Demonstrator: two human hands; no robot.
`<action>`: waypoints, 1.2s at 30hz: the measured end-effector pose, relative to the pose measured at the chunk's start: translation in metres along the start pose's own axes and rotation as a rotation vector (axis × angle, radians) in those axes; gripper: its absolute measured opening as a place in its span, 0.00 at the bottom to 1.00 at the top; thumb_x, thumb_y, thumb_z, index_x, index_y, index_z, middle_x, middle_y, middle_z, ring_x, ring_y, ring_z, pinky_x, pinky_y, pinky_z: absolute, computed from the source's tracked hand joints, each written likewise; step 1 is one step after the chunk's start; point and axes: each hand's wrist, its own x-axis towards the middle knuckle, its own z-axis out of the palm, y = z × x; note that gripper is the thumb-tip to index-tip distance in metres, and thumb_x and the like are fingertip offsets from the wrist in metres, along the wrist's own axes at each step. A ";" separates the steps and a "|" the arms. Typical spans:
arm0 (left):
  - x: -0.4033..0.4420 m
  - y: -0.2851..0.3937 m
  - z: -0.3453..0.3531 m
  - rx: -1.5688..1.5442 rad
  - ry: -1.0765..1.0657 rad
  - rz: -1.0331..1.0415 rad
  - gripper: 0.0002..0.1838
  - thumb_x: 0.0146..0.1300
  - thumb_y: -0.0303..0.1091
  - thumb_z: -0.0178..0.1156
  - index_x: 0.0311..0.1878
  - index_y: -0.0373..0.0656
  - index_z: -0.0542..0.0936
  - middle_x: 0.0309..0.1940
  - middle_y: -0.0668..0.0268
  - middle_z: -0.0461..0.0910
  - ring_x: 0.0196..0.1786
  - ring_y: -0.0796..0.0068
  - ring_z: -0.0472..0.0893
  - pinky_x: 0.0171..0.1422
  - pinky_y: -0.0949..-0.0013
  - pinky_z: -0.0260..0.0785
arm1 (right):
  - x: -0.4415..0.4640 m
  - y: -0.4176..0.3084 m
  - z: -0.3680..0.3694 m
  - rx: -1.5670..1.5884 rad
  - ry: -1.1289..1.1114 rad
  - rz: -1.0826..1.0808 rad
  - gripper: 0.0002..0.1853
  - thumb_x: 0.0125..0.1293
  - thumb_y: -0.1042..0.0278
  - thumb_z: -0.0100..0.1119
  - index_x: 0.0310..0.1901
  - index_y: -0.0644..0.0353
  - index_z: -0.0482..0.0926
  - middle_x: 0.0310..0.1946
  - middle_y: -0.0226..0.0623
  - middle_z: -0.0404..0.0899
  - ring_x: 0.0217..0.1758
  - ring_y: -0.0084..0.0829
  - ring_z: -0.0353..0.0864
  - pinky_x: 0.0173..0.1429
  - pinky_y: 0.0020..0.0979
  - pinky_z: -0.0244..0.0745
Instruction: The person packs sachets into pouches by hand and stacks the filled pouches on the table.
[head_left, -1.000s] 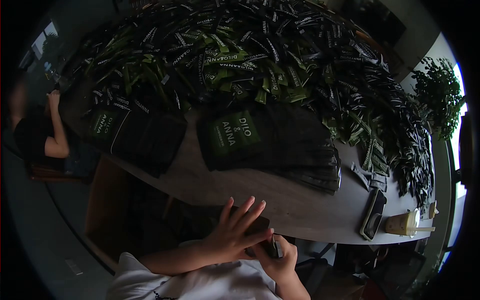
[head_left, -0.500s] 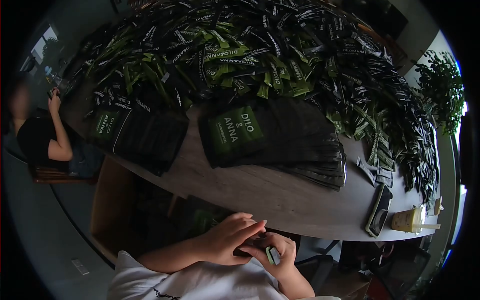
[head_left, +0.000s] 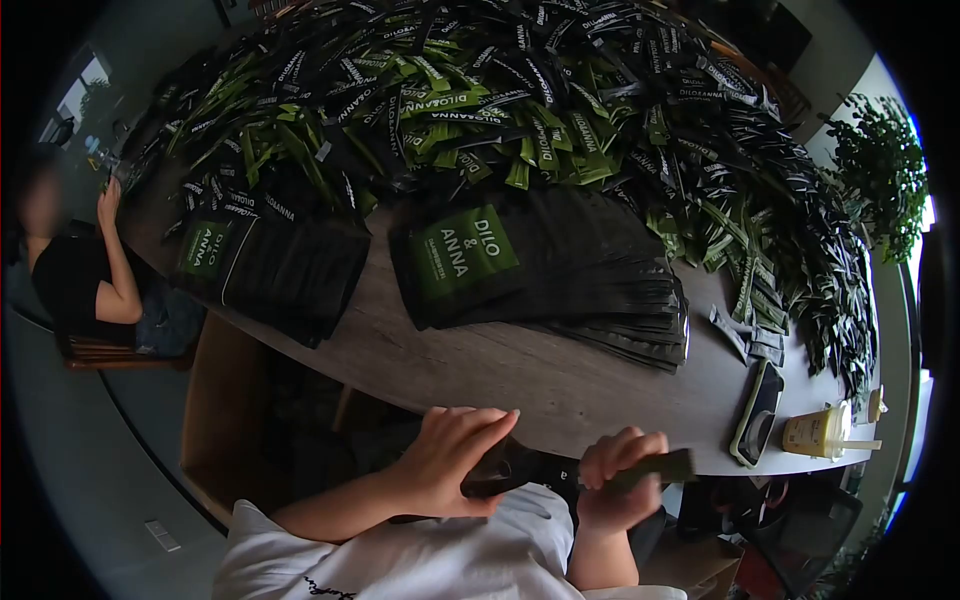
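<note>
The left hand [head_left: 440,465] curls its grip part-closed around a dark pouch [head_left: 500,466], fingers on the far side and thumb on the near side, just off the near edge of the counter [head_left: 450,375]. To its right, the right hand [head_left: 618,480] has its grip closed on green packaging [head_left: 655,470]; blur hides how many pieces. Two pouch stacks, the left stack [head_left: 285,270] and the right stack [head_left: 540,260], lie on the counter, with a heap of sachets [head_left: 500,90] on their far side. Near the right end, a phone [head_left: 757,413] lies left of a cup [head_left: 818,432]. Another person [head_left: 85,275] sits at far left.
</note>
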 end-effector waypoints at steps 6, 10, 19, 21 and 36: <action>0.003 0.005 0.021 0.145 0.251 0.027 0.53 0.30 0.47 0.69 0.61 0.34 0.56 0.57 0.57 0.61 0.55 0.60 0.63 0.52 0.56 0.51 | -0.003 -0.013 0.018 -0.001 -0.394 0.002 0.08 0.64 0.72 0.41 0.42 0.67 0.66 0.47 0.52 0.73 0.54 0.51 0.71 0.63 0.51 0.55; 0.002 -0.002 0.020 0.119 0.234 0.084 0.52 0.31 0.49 0.67 0.61 0.33 0.57 0.57 0.56 0.60 0.54 0.60 0.63 0.51 0.57 0.51 | 0.001 -0.018 0.008 -0.318 -0.535 -0.024 0.17 0.60 0.77 0.42 0.51 0.69 0.69 0.53 0.53 0.69 0.63 0.46 0.61 0.67 0.47 0.42; 0.011 0.005 0.008 0.090 0.205 0.057 0.50 0.35 0.49 0.67 0.62 0.34 0.58 0.54 0.58 0.62 0.51 0.63 0.66 0.49 0.62 0.55 | -0.006 -0.017 0.000 -0.993 -0.436 -0.349 0.11 0.44 0.63 0.68 0.30 0.54 0.80 0.29 0.22 0.79 0.40 0.28 0.74 0.60 0.38 0.46; 0.012 0.005 0.007 0.160 0.103 0.057 0.52 0.34 0.52 0.67 0.63 0.35 0.57 0.52 0.60 0.63 0.49 0.65 0.66 0.49 0.63 0.55 | -0.006 -0.011 -0.001 -0.988 -0.581 -0.319 0.11 0.45 0.61 0.67 0.29 0.56 0.80 0.27 0.23 0.79 0.39 0.26 0.75 0.60 0.41 0.47; 0.020 0.008 -0.011 -0.122 0.038 -0.149 0.37 0.38 0.35 0.72 0.55 0.44 0.68 0.25 0.66 0.78 0.26 0.74 0.79 0.29 0.73 0.69 | 0.016 -0.016 -0.005 -0.895 -0.857 -0.245 0.11 0.45 0.72 0.67 0.31 0.64 0.78 0.31 0.38 0.74 0.40 0.35 0.73 0.53 0.38 0.66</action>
